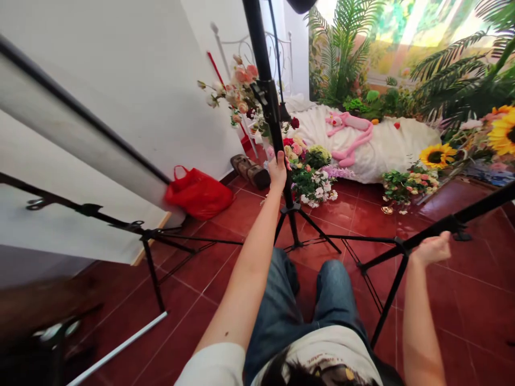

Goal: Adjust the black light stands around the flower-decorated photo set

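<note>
My left hand (278,170) is wrapped round the lower pole of a black light stand (269,99), thumb upward. This stand is upright in front of my knees, its small tripod legs spread on the floor. My right hand (433,249) is closed in a fist just below the tilted pole of a second black stand (480,206), close to its clamp knob (461,235). Whatever the right fingers hold, if anything, is hidden. The second stand's legs reach past my right knee.
A third black stand (116,220) crosses the left side, with a white rod (116,348) on the floor. A red bag (199,193) and shoes (249,170) lie by the wall. Ahead are artificial flowers (316,182), a white cloth (390,153), a pink plush toy (356,126) and sunflowers (438,155).
</note>
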`<state>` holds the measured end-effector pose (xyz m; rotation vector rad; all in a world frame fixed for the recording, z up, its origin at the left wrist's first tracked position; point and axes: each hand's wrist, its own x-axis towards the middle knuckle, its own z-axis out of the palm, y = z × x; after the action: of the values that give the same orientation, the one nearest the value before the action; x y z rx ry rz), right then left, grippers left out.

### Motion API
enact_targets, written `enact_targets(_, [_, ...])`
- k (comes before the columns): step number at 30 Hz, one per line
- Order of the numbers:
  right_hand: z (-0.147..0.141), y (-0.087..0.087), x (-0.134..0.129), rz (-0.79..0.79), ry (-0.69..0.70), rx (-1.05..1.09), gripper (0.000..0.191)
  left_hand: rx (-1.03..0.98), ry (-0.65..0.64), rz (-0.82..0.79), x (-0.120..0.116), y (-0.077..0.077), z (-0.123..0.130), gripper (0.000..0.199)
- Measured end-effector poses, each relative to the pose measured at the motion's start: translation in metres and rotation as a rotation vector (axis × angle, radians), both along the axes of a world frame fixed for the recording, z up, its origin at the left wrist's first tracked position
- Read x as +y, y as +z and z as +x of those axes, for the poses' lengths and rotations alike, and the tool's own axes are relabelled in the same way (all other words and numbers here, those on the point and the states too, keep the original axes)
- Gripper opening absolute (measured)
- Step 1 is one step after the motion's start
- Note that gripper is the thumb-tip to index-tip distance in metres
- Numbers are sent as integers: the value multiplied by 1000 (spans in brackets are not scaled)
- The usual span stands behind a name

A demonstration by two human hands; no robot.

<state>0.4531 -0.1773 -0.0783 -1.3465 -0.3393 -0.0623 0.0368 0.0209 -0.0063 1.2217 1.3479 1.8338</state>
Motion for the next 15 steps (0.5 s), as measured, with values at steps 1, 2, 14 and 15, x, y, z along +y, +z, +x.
enact_targets(1, [-23,-4,9,-29,72,24,51,-1,-10,-2,0,1,-1,66])
enact_targets(2, [-48,-6,19,-86,218,56,51,-1,-19,-4,-1,2,-1,66])
enact_targets(14, [-296,91,200,-622,1372,-673,52,19,-71,17,-14,11,-4,69])
enact_targets(15, [-304,97,216,-658,1396,-714,51,22,-79,18,-14,11,-4,70])
